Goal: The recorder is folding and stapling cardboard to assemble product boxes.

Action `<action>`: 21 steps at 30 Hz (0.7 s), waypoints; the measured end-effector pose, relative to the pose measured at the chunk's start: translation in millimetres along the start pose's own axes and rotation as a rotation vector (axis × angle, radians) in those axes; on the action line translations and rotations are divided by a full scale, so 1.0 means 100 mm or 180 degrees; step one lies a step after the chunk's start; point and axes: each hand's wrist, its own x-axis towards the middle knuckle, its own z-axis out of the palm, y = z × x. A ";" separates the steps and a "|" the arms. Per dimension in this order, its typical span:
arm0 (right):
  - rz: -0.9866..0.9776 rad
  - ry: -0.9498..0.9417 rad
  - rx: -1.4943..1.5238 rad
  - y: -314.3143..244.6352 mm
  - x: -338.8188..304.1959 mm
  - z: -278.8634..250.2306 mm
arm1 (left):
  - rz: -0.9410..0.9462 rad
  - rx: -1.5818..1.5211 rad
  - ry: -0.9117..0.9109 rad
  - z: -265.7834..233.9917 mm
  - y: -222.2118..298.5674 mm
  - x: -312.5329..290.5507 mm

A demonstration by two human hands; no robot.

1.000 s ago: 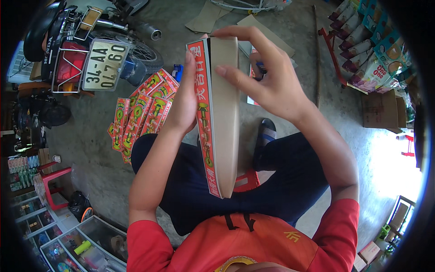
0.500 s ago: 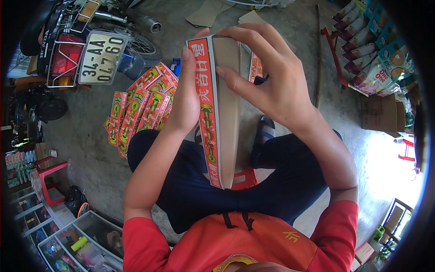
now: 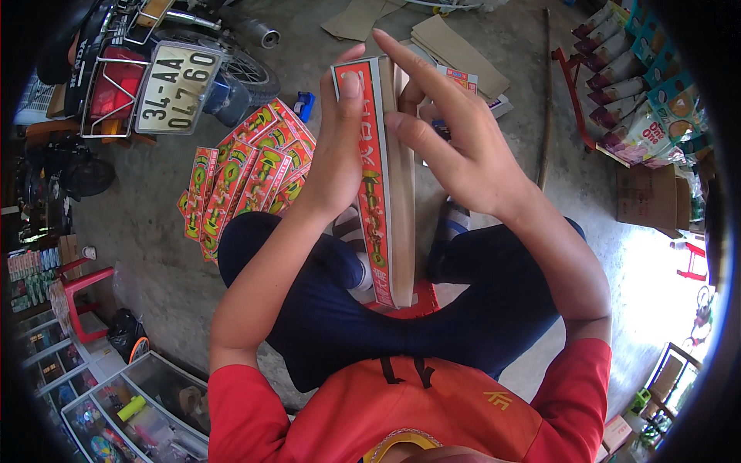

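Observation:
Over my lap I hold a long, narrow cardboard box [image 3: 399,224] with a red printed side and a plain brown side. My left hand [image 3: 340,154] is closed on its far part, the thumb lying along the red side and the other fingers mostly hidden behind. At the brown side, my right hand [image 3: 467,147] has its thumb and bent fingers against the far part of the box. The right index finger stretches out past the far end. A pile of similar red printed cardboard pieces [image 3: 251,174] lies on the floor to the left.
A blue tape dispenser [image 3: 303,106] sits beyond the pile. Brown cardboard sheets [image 3: 461,55] lie ahead. A parked motorcycle [image 3: 116,89] stands far left, and hanging packets [image 3: 617,85] and an open carton [image 3: 647,193] are at the right. A stick [image 3: 546,100] lies on the floor.
The far end of the box has shifted right, and less of its brown side shows. My right index finger has straightened and lifted from the box's far edge. Both hands stay at the box.

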 end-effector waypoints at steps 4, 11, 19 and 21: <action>0.0624 -0.0243 0.0661 -0.06 0.02 -0.05 | -0.0532 -0.0610 0.0081 -0.18 0.05 0.03; 0.1578 -0.0904 0.1143 0.24 0.04 -0.04 | -0.0091 -0.1334 0.0435 -0.46 0.16 0.09; 0.1392 0.0201 0.1202 0.25 0.14 -0.10 | -0.0169 -0.0044 0.0250 -0.16 0.13 0.01; 0.1459 0.0370 0.1412 0.27 0.16 -0.08 | -0.0080 0.0504 0.0004 -0.13 0.07 -0.05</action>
